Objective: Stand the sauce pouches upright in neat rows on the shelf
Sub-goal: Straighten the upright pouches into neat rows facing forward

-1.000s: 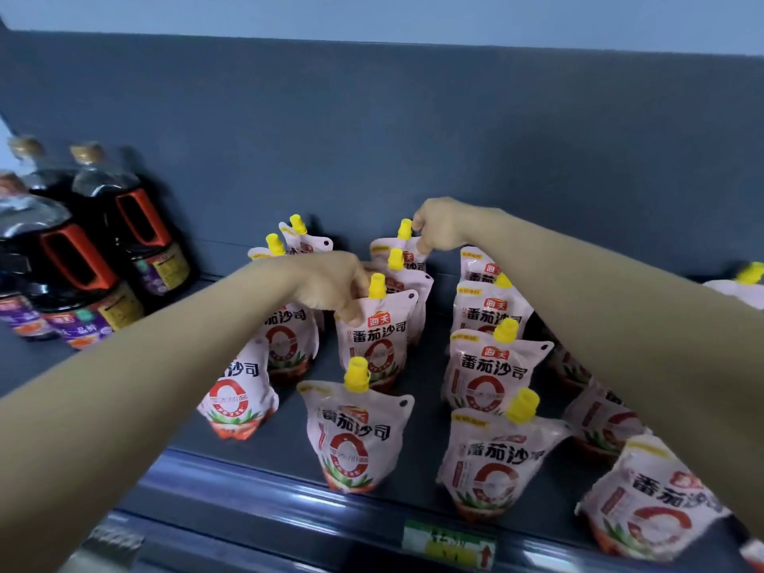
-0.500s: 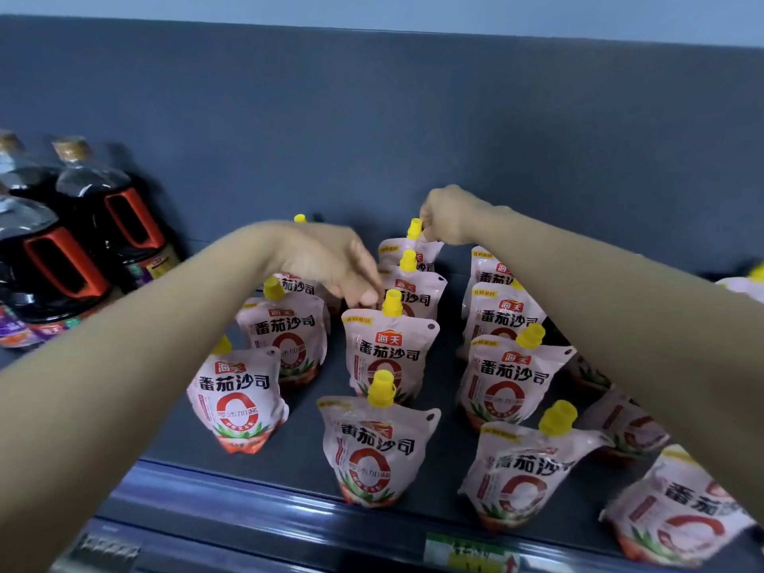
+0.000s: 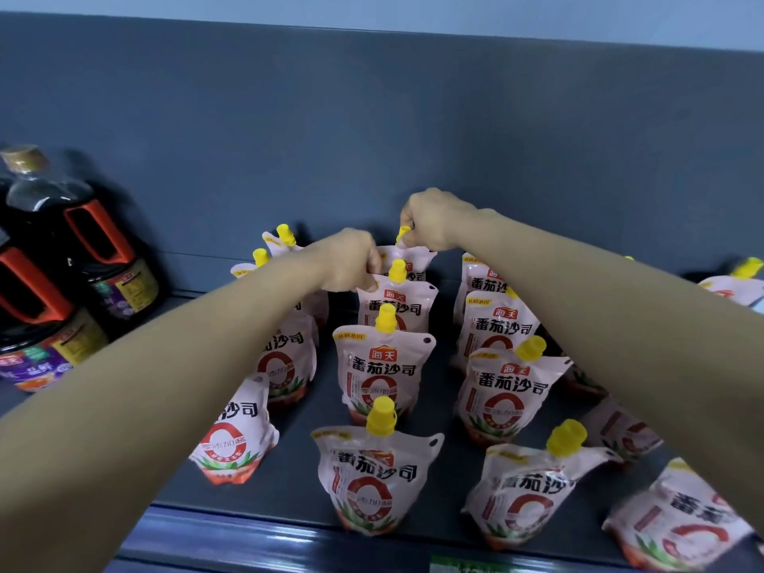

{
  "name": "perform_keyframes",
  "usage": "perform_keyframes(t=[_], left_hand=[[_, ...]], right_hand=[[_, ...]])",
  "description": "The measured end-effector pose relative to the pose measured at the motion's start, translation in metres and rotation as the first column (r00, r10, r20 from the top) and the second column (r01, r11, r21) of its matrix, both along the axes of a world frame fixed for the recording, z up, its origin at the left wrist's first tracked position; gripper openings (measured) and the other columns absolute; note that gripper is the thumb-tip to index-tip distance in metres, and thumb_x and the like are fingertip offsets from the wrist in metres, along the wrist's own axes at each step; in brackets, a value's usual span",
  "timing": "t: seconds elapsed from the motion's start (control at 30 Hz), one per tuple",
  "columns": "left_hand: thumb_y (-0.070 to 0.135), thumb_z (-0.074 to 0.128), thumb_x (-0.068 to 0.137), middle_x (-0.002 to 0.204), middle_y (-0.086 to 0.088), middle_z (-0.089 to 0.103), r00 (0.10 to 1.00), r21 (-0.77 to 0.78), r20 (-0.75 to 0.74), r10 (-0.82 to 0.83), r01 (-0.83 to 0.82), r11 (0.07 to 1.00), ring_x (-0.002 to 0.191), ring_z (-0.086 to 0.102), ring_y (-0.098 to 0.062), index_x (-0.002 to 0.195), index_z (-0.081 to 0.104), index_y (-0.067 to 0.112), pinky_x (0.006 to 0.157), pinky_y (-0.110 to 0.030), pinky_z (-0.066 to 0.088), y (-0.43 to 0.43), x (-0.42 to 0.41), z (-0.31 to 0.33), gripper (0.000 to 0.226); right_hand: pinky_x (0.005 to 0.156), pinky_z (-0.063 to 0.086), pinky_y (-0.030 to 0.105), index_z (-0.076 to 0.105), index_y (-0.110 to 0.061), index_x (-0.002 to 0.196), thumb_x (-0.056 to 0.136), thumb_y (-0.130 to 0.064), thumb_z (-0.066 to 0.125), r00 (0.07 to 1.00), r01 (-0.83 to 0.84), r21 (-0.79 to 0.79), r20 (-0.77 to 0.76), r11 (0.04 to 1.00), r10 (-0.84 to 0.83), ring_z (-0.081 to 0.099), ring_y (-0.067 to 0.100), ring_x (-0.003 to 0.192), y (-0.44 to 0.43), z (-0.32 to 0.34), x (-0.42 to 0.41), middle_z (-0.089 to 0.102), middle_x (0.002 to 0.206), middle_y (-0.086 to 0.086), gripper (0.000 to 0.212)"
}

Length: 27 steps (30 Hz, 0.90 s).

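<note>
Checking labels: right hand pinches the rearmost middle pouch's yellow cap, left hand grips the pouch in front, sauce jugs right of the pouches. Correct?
No. Head view: sauce jugs stand left of the pouches, not right. Correct: right hand on yellow cap, left hand on next pouch.

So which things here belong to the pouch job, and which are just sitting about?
Job: left hand pinching the second pouch; right hand holding the rear pouch; other sauce pouches; shelf.
Bystanders: dark bottles; price label.
</note>
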<state>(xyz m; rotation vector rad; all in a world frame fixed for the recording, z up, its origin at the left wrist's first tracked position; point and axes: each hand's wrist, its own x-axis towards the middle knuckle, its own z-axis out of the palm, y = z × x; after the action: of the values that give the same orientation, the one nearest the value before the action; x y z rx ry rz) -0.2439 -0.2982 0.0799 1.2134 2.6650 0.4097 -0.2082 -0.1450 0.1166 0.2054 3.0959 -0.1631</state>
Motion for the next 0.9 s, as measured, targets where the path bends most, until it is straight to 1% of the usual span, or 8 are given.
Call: perform_keyframes(t=[0.1, 0.2, 0.27, 0.4, 0.57, 0.7, 0.8, 0.9], left_hand=[[0.013, 0.071, 0.078, 0.070, -0.006, 0.061, 1.000, -0.001, 0.015, -0.007, 0.007, 1.000, 0.065, 0.057, -0.020, 0.080, 0.071, 0.005, 0.064, -0.022, 0.041, -0.004, -0.005, 0.001, 0.009], [0.013, 0.072, 0.077, 0.067, -0.002, 0.062, 0.999, -0.017, 0.046, -0.006, 0.007, 1.000, 0.066, 0.059, -0.018, 0.083, 0.072, 0.005, 0.065, -0.021, 0.041, -0.007, -0.006, 0.004, 0.010], [0.014, 0.073, 0.077, 0.059, 0.006, 0.058, 0.999, -0.041, 0.044, -0.019, 0.021, 0.999, 0.065, 0.056, -0.017, 0.083, 0.072, 0.007, 0.065, -0.020, 0.039, -0.007, -0.005, 0.007, 0.009], [0.014, 0.073, 0.077, 0.057, 0.008, 0.052, 0.999, -0.070, 0.041, -0.031, 0.034, 0.997, 0.067, 0.052, -0.018, 0.087, 0.072, 0.007, 0.067, -0.021, 0.040, -0.005, -0.004, 0.010, 0.012], [0.013, 0.072, 0.078, 0.059, 0.007, 0.054, 0.998, -0.047, 0.056, -0.014, 0.016, 0.999, 0.068, 0.054, -0.019, 0.085, 0.071, 0.008, 0.066, -0.021, 0.038, -0.007, -0.005, 0.008, 0.010], [0.014, 0.071, 0.079, 0.081, -0.006, 0.066, 0.997, -0.013, 0.072, 0.006, -0.005, 1.000, 0.071, 0.058, -0.018, 0.090, 0.073, 0.007, 0.060, -0.020, 0.041, -0.010, -0.006, 0.006, 0.013], [0.014, 0.070, 0.079, 0.080, -0.005, 0.064, 0.998, -0.011, 0.070, 0.008, -0.007, 1.000, 0.072, 0.057, -0.018, 0.090, 0.073, 0.008, 0.055, -0.017, 0.038, -0.010, -0.004, 0.005, 0.012], [0.014, 0.070, 0.080, 0.078, -0.003, 0.062, 0.998, -0.011, 0.055, 0.003, -0.002, 1.000, 0.072, 0.056, -0.018, 0.089, 0.072, 0.007, 0.061, -0.019, 0.037, -0.009, -0.003, 0.006, 0.012]], right_hand=[[0.081, 0.053, 0.039, 0.070, -0.003, 0.101, 0.085, -0.028, 0.068, 1.000, -0.004, 0.006, 0.014, 1.000, 0.004, 0.065, 0.036, 0.095, 0.000, 0.001, -0.003, 0.070, 0.100, 0.018, 0.029], [0.073, 0.050, 0.035, 0.069, 0.001, 0.099, 0.085, -0.025, 0.067, 1.000, 0.003, 0.014, 0.023, 1.000, -0.003, 0.058, 0.029, 0.078, -0.002, 0.002, -0.006, 0.070, 0.100, 0.022, 0.030], [0.078, 0.052, 0.038, 0.069, 0.004, 0.100, 0.085, -0.023, 0.066, 1.000, 0.012, 0.012, 0.025, 1.000, -0.012, 0.051, 0.024, 0.074, -0.004, 0.003, -0.008, 0.071, 0.101, 0.023, 0.031], [0.091, 0.053, 0.041, 0.069, 0.001, 0.103, 0.087, -0.024, 0.064, 0.998, 0.029, -0.004, 0.051, 1.000, -0.029, 0.066, 0.031, 0.094, -0.006, 0.005, -0.011, 0.072, 0.101, 0.021, 0.030], [0.086, 0.054, 0.037, 0.066, -0.002, 0.078, 0.087, -0.024, 0.064, 0.998, 0.040, 0.006, 0.042, 0.999, -0.041, 0.067, 0.030, 0.090, -0.008, 0.005, -0.012, 0.071, 0.085, 0.019, 0.024], [0.080, 0.054, 0.036, 0.050, -0.009, 0.056, 0.088, -0.021, 0.060, 0.997, 0.071, -0.003, 0.029, 0.997, -0.071, 0.063, 0.029, 0.079, -0.007, 0.001, -0.013, 0.063, 0.066, 0.013, 0.036], [0.069, 0.047, 0.033, 0.049, -0.007, 0.058, 0.088, -0.021, 0.061, 0.997, 0.071, 0.013, 0.023, 0.997, -0.071, 0.054, 0.026, 0.075, -0.005, -0.001, -0.014, 0.065, 0.080, 0.019, 0.035], [0.067, 0.041, 0.029, 0.059, -0.005, 0.073, 0.088, -0.019, 0.063, 0.998, 0.058, 0.034, 0.033, 0.998, -0.059, 0.050, 0.022, 0.075, -0.004, -0.001, -0.014, 0.071, 0.100, 0.020, 0.021]])
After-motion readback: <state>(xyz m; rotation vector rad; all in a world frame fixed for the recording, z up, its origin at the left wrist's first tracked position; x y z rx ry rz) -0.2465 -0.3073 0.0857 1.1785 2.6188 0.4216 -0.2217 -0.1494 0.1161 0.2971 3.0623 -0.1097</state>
